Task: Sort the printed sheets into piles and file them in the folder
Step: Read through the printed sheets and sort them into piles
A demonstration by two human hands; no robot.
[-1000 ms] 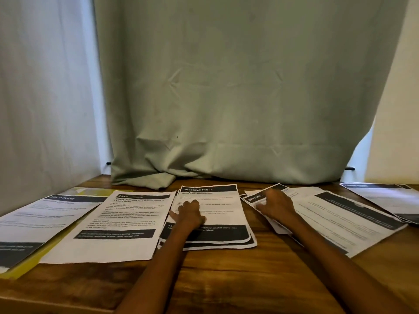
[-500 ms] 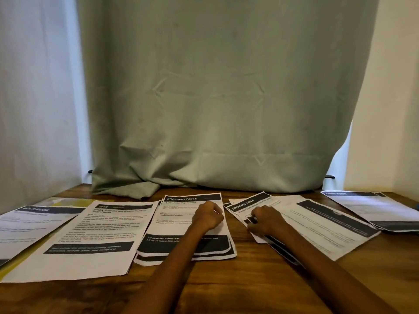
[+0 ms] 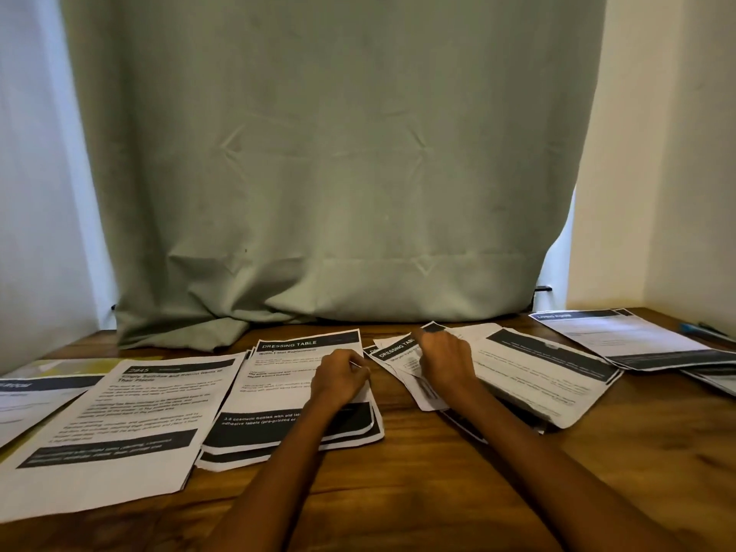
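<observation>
Printed sheets with black header bars lie across a wooden table [image 3: 398, 484]. My left hand [image 3: 338, 374], fingers curled, rests on the right edge of the "DRESSING TABLE" pile [image 3: 278, 396] in the middle. My right hand [image 3: 444, 360] pinches the top of a loose "DRESSING TABLE" sheet [image 3: 398, 354] on the mixed heap [image 3: 533, 376] and lifts its far corner. One sheet [image 3: 115, 424] lies left of the middle pile. A yellow folder [image 3: 67, 366] shows under the far-left sheet [image 3: 36, 396].
Another pile [image 3: 629, 340] lies at the far right with a blue pen [image 3: 701, 330] beside it. A grey-green curtain [image 3: 318, 173] hangs behind the table and bunches onto its back edge. Walls stand close on both sides.
My left hand slid from the middle of the centre pile to its right edge and curled. My right hand took hold of the loose sheet and raised its far corner. The camera tilted up.
</observation>
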